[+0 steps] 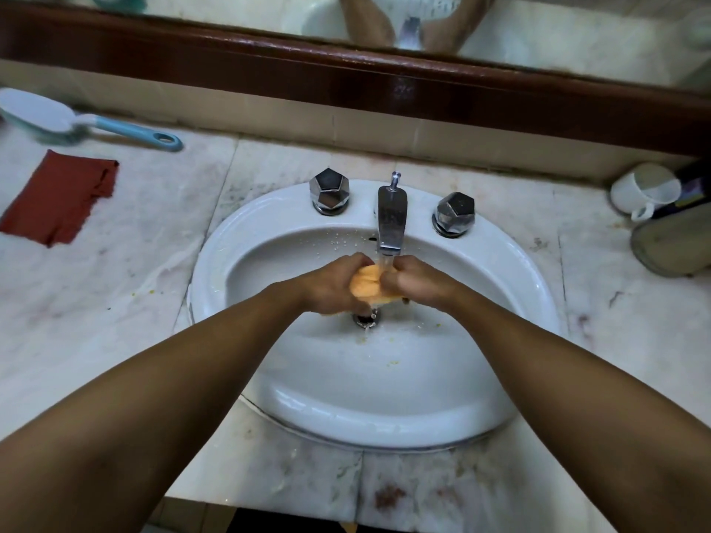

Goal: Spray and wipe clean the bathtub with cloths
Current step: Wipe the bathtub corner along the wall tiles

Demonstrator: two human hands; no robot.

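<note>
**A:** First entry?
**B:** Orange cloth (369, 284). Bunched and wet, held between both hands over the basin (269, 240), right under the spout (391, 221). Water from the spout falls onto it.

**A:** Hands?
**B:** Left hand (334, 284): fingers curled tight round the cloth's left end. Right hand (417, 282): fist closed on the right end. The knuckles nearly meet, and the cloth bulges between them.

**A:** Below?
**B:** Drain (365, 319), just beneath the cloth, with a thin trickle reaching it. Yellowish specks on the basin floor nearby.

**A:** Fittings?
**B:** Two chrome knobs on the back rim: left knob (329, 190) and right knob (454, 213), one on each side of the spout.

**A:** Surroundings?
**B:** Marble counter (115, 282), stained.
- Red cloth (59, 198): lying flat at far left, well apart from the basin.
- Brush (54, 117): blue handle, behind the red cloth, near the wall.
- White mug (644, 190): far right, beside a grey container (673, 244) that is partly out of frame.

**A:** Behind?
**B:** Dark wooden frame (346, 75) of a mirror. Both forearms are reflected above it.
</note>
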